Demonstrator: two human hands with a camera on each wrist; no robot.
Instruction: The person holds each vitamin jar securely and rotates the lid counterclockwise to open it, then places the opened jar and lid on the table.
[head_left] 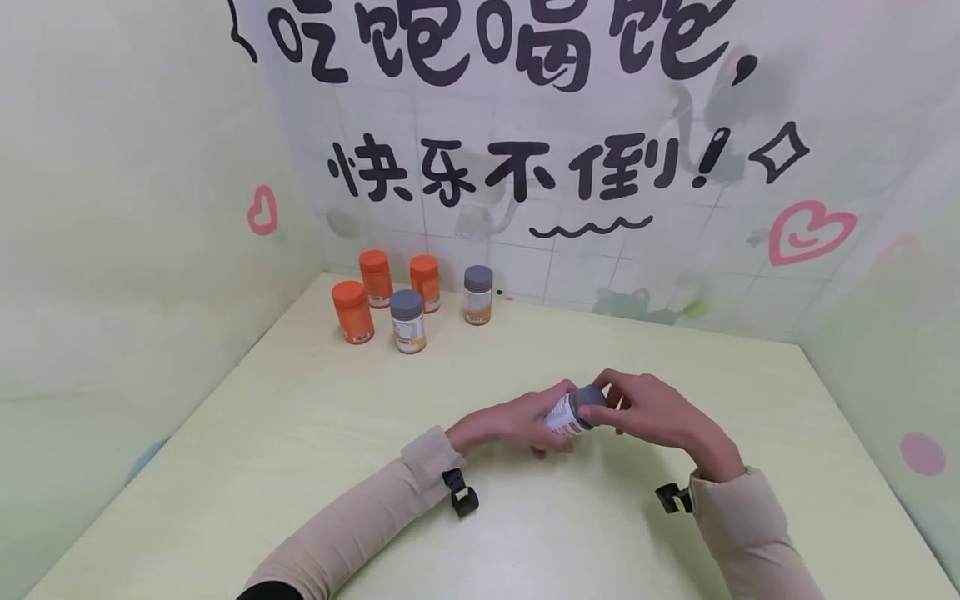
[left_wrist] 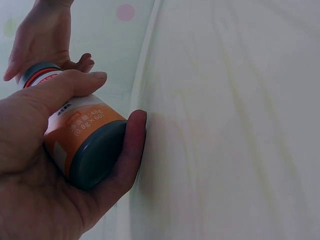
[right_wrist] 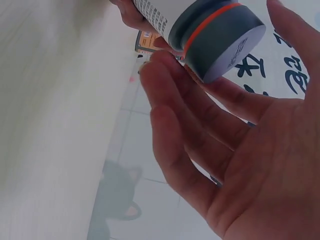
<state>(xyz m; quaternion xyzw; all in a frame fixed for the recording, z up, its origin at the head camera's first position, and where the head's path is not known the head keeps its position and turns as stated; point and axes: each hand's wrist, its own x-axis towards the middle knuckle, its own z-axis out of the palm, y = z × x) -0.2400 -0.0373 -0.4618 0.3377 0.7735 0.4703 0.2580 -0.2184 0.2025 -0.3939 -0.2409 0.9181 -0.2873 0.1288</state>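
Observation:
A white-and-orange supplement bottle [head_left: 564,417] with a grey cap [head_left: 589,400] is held tilted over the table. My left hand [head_left: 525,421] grips its body; the left wrist view shows the thumb along the label [left_wrist: 85,120] and a finger bent under the dark base [left_wrist: 97,155]. At the other end, my right hand [head_left: 652,412] has its thumb and fingers around the cap. From the right wrist, fingers [right_wrist: 180,100] lie against the cap's side, above which an orange ring [right_wrist: 210,24] shows.
Orange bottles [head_left: 352,312] [head_left: 376,279] [head_left: 425,283] and grey-capped bottles [head_left: 408,321] [head_left: 477,296] stand upright at the back left of the pale table [head_left: 300,467]. Printed sheeting [head_left: 675,267] walls in the back and both sides.

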